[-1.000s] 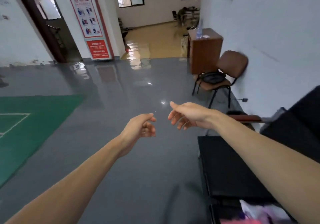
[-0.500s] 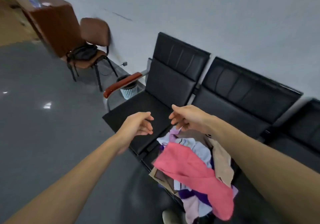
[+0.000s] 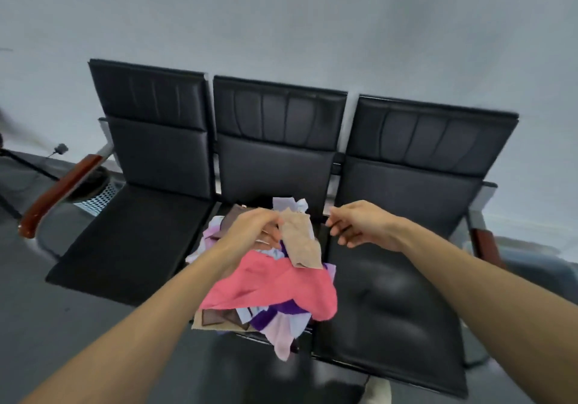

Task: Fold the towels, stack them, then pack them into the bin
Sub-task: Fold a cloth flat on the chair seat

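Note:
A loose pile of towels lies on the middle seat of a black three-seat bench (image 3: 131,247). A pink towel (image 3: 275,288) drapes over the front of the pile, with purple, lilac and brown ones under it. My left hand (image 3: 253,231) is over the pile and pinches the top of a beige towel (image 3: 301,244), which hangs down from my fingers. My right hand (image 3: 359,225) hovers just right of the pile with fingers spread and nothing in it. No bin is in view.
A grey wall rises behind the bench. Wooden armrests (image 3: 59,194) stand at both ends of the bench. A perforated waste basket (image 3: 97,197) sits on the floor behind the left armrest. Dark grey floor lies in front.
My view has swung right from the open hall to face the bench squarely. My left hand has come down onto the pile and taken hold of the beige towel.

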`<act>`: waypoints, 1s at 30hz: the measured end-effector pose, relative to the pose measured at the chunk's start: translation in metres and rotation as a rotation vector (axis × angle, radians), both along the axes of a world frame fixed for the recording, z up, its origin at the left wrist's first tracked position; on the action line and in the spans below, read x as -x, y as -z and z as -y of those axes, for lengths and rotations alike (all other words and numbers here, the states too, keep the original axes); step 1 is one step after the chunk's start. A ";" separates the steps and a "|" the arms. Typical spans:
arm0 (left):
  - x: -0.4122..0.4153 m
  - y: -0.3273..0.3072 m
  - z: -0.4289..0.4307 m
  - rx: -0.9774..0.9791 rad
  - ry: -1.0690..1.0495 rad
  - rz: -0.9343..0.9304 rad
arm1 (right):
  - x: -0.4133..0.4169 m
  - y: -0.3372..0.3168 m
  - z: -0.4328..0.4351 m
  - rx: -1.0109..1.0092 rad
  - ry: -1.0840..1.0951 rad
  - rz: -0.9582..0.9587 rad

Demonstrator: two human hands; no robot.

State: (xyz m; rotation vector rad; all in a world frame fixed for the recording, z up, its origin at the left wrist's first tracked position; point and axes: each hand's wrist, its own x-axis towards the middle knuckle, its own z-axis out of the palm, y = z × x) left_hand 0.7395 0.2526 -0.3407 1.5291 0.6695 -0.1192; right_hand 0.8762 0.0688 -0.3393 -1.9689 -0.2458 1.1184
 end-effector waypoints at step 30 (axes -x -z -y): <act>-0.249 0.437 0.178 -0.058 0.274 0.106 | -0.156 0.432 0.172 -0.121 0.416 0.069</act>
